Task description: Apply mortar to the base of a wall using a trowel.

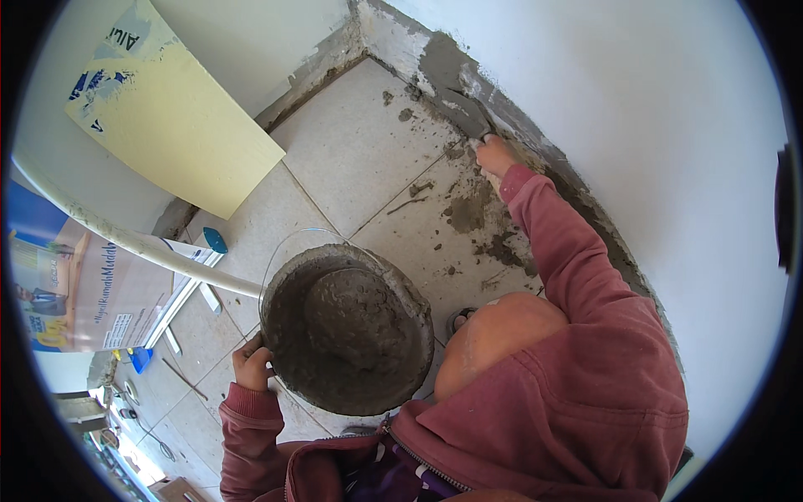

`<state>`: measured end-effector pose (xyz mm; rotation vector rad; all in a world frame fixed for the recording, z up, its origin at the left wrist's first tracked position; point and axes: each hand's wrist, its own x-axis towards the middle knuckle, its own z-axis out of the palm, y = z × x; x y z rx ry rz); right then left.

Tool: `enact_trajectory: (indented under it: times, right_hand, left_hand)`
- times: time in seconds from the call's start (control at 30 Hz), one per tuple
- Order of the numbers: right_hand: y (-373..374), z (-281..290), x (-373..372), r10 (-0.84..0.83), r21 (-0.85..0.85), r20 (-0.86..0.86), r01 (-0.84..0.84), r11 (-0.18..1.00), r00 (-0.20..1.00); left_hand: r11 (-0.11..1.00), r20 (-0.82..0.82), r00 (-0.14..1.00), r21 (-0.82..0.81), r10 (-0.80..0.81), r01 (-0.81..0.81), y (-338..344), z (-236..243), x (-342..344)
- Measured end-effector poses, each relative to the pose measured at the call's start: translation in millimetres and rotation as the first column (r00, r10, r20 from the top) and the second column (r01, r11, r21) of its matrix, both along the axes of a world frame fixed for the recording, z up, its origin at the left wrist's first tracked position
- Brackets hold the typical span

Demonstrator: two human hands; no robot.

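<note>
My left hand (252,365) is closed on the rim of a round bucket (416,303), which is tilted a little on the tiles. Wet grey mortar (355,316) lies inside it, and its thin wire handle leans toward the far side. Farther off to the right, my right hand (495,156) grips a trowel (470,117), its grey blade laid against the foot of the wall. Fresh mortar (443,63) covers part of the rough strip there. My fingers hide the trowel's handle.
Mortar splashes (468,213) lie on the floor tiles (330,125). A pale yellow board (180,117) leans at the far left. Beside it are a white pipe (138,244) and a printed banner (92,284). My bent knee (502,330) is close to the bucket.
</note>
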<state>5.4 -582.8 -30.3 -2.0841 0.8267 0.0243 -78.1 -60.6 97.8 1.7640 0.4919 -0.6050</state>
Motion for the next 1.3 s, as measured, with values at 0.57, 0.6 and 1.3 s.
enact_trajectory:
  times: [0.57,0.6,1.3]
  right_hand:
    - [13,34,-43,-0.005,0.036,0.151,0.0,0.999,0.989]
    - [4,20,-39,0.057,-0.14,0.126,-0.039,0.989,0.99]
    - [9,3,-29,0.025,0.088,0.027,-0.028,0.996,0.999]
  left_hand:
    - [0.995,0.036,0.995,0.058,-0.089,0.087,14,-13,-2]
    - [0.994,0.04,0.995,0.06,-0.095,0.092,14,-12,0]
    - [0.987,0.05,0.99,0.102,-0.132,0.127,15,-17,-2]
